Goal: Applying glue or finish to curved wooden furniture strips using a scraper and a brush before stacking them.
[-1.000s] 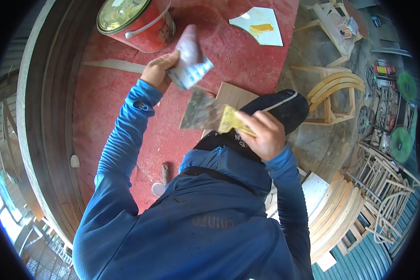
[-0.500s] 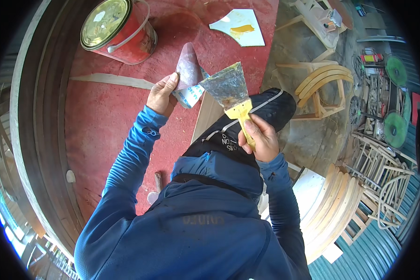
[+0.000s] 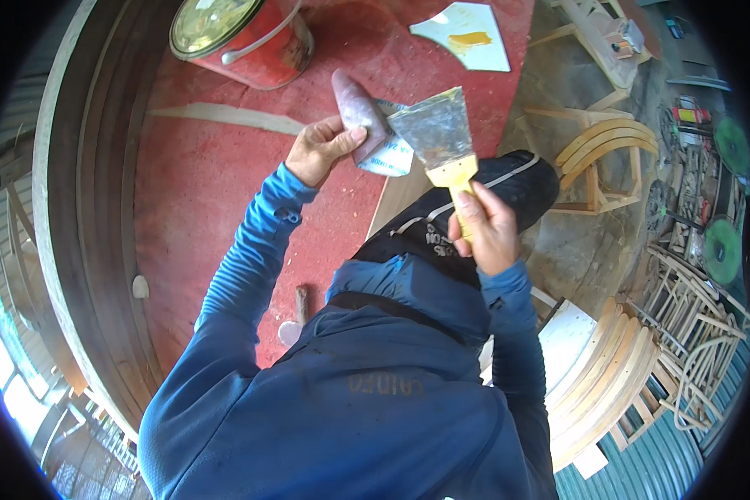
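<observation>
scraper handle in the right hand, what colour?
The handle is yellow; it shows best in the current head view.

One scraper point(image 3: 452, 162) is being held by one right hand point(image 3: 489, 227), one curled sheet point(image 3: 360, 113) by one left hand point(image 3: 318, 152). On one red surface point(image 3: 217, 179), one bucket point(image 3: 268, 57) is being carried toward the left edge, one white panel point(image 3: 488, 52) near the right edge. Beyond that edge, two green discs point(image 3: 721, 250) are being counted.
</observation>
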The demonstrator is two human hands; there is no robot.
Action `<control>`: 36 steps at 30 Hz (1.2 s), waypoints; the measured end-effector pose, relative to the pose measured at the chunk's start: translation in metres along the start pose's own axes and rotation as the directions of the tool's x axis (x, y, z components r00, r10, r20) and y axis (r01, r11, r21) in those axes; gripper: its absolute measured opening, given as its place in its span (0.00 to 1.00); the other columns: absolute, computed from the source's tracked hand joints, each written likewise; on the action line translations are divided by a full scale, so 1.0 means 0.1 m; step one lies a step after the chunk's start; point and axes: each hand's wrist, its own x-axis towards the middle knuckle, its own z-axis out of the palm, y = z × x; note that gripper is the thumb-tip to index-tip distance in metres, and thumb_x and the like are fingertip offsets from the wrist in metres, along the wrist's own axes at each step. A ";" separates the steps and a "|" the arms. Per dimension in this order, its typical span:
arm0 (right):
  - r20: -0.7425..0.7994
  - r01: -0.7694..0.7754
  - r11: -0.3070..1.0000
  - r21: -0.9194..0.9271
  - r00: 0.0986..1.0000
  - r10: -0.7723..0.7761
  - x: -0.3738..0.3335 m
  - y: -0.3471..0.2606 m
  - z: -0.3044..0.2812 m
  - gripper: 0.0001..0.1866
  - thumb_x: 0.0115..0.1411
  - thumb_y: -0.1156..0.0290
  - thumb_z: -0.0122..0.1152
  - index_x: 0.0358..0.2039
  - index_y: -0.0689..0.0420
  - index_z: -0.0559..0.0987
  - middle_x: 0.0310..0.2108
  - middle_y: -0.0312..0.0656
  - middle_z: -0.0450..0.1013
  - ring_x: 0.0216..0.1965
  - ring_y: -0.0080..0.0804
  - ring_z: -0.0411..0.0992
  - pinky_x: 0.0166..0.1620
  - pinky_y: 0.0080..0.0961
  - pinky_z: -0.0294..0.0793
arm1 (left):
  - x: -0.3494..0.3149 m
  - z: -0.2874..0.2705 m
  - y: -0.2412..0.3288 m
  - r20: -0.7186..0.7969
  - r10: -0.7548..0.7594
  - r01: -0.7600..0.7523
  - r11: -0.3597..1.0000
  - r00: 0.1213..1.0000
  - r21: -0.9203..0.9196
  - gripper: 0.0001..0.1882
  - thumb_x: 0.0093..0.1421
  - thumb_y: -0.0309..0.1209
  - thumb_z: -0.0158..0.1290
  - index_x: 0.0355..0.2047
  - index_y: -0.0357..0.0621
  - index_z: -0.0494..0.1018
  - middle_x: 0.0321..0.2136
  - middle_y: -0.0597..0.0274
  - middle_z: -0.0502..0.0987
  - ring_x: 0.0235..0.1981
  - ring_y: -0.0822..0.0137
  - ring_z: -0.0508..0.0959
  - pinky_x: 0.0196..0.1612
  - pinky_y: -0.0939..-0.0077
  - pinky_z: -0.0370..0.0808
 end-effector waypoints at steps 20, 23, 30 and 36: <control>0.169 -0.065 0.938 -0.341 0.977 0.130 0.00 -0.23 -0.23 0.21 0.71 0.61 0.55 0.55 0.64 0.77 0.16 0.32 0.69 0.13 0.13 0.60 0.18 0.16 0.61 | 0.23 -0.27 0.27 -0.102 0.170 -0.106 0.883 0.980 0.456 0.22 0.65 0.41 0.60 0.49 0.33 0.75 0.40 0.59 0.82 0.44 0.67 0.81 0.52 0.69 0.77; 0.183 -0.080 0.939 -0.336 0.972 0.148 0.01 -0.22 -0.22 0.21 0.71 0.61 0.55 0.56 0.64 0.76 0.17 0.34 0.70 0.13 0.13 0.60 0.18 0.15 0.59 | 0.13 -0.15 0.33 0.044 0.015 -0.029 0.936 0.999 0.352 0.21 0.66 0.39 0.59 0.51 0.34 0.74 0.43 0.59 0.82 0.47 0.67 0.80 0.54 0.71 0.75; 0.238 -0.065 0.923 -0.380 0.957 0.165 0.04 -0.16 0.02 0.20 0.70 0.61 0.56 0.54 0.62 0.78 0.16 0.32 0.70 0.14 0.14 0.62 0.18 0.16 0.62 | 0.12 0.24 0.09 0.008 -0.057 0.052 0.954 0.998 0.296 0.14 0.64 0.33 0.62 0.44 0.36 0.79 0.32 0.66 0.82 0.33 0.77 0.79 0.39 0.79 0.77; 0.310 0.208 0.853 -0.478 0.949 -0.058 0.03 -0.24 0.01 0.18 0.69 0.65 0.57 0.51 0.65 0.78 0.16 0.34 0.71 0.17 0.17 0.67 0.23 0.21 0.68 | -0.05 0.25 0.19 -0.116 -0.038 0.056 0.985 0.993 0.163 0.11 0.64 0.33 0.61 0.41 0.37 0.80 0.31 0.67 0.82 0.30 0.77 0.79 0.36 0.79 0.77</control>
